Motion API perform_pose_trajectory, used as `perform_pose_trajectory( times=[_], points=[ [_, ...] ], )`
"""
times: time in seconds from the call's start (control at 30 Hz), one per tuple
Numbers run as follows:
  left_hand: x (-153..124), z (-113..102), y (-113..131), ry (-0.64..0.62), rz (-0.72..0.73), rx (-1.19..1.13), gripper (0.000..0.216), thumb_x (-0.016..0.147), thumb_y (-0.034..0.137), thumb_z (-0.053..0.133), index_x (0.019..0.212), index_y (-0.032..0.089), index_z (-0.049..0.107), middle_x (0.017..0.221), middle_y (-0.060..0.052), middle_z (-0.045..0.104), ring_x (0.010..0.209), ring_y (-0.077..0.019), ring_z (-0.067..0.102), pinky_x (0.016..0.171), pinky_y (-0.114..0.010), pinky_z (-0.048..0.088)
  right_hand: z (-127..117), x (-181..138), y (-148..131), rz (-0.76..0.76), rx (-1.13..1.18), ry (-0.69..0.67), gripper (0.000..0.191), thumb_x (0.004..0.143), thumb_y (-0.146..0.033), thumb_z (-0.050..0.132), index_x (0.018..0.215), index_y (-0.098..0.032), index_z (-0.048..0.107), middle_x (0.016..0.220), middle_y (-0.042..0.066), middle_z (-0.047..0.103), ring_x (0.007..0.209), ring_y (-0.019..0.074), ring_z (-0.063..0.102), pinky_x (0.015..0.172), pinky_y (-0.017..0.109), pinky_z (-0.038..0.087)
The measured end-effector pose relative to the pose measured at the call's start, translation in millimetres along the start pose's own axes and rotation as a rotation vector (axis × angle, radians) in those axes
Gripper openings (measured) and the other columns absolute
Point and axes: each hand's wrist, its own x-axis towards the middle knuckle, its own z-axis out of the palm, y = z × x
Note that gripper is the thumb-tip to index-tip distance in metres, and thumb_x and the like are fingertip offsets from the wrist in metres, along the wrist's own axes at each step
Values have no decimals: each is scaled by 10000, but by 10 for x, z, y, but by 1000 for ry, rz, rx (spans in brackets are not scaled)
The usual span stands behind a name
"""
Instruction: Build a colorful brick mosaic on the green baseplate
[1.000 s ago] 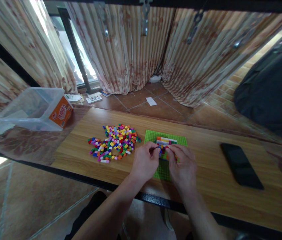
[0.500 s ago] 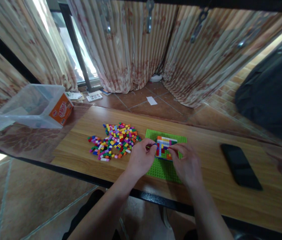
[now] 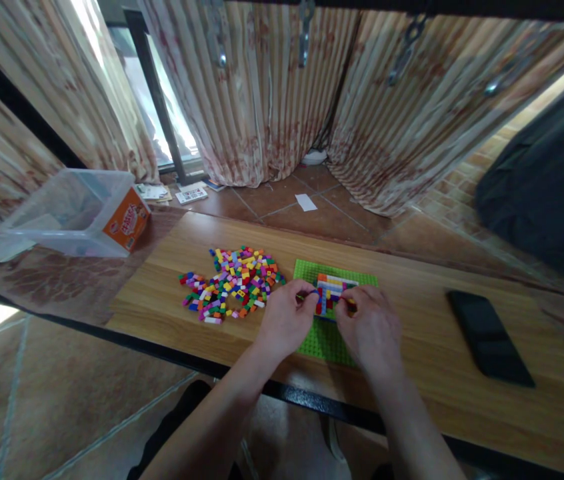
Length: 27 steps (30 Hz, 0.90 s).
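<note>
A green studded baseplate [image 3: 329,343] lies on the wooden tabletop, bearing a small rectangular build of coloured toy bricks [image 3: 332,287] with orange, white, blue, red and yellow parts. At the build's left edge is my left hand [image 3: 287,320], its thumb and forefinger closed together near a bit of blue. My right hand [image 3: 369,323] covers the build's right side, fingers pinched down over it. What either pinch holds is too small and too hidden to make out. Left of the baseplate spreads a pile of loose toy bricks [image 3: 237,280] in many colours.
A black phone [image 3: 489,339] lies on the tabletop [image 3: 417,307] to the right. At the far left stands a clear plastic bin [image 3: 72,233] with an orange label. Papers [image 3: 192,195] lie behind the table, before patterned curtains [image 3: 262,107].
The view has shifted slightly, moving everything a little to the right. My right hand's fingers have drawn in lower over the build's right side. My left hand stays at its left edge.
</note>
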Motion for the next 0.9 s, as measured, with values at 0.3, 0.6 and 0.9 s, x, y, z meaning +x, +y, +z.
perform_pose_trajectory(
  times=[0.3, 0.6, 0.9],
  points=[
    [-5, -14, -2, -1, 7, -10, 132, 869, 179, 558, 816, 170, 678, 718, -3, 682, 623, -131, 589, 625, -258, 447, 49, 10, 8, -2, 23, -16, 193, 815, -192, 494, 761, -198, 679, 849, 110, 649, 822, 257, 548, 766, 423, 465],
    [-13, -23, 0, -1, 26, 4, 152, 873, 175, 541, 829, 167, 686, 732, -10, 681, 635, -132, 581, 623, -259, 447, 19, 41, 93, 128, 213, -16, 222, 854, -340, 555, 823, -183, 708, 863, 95, 687, 769, 226, 611, 719, 386, 477],
    [-1, -13, -3, -8, 16, -13, 148, 870, 175, 547, 814, 166, 684, 721, -10, 673, 615, -127, 563, 610, -257, 443, 25, 41, 176, 323, 457, -17, 221, 800, -375, 637, 857, -188, 742, 900, 83, 720, 794, 218, 660, 747, 382, 527]
  ],
)
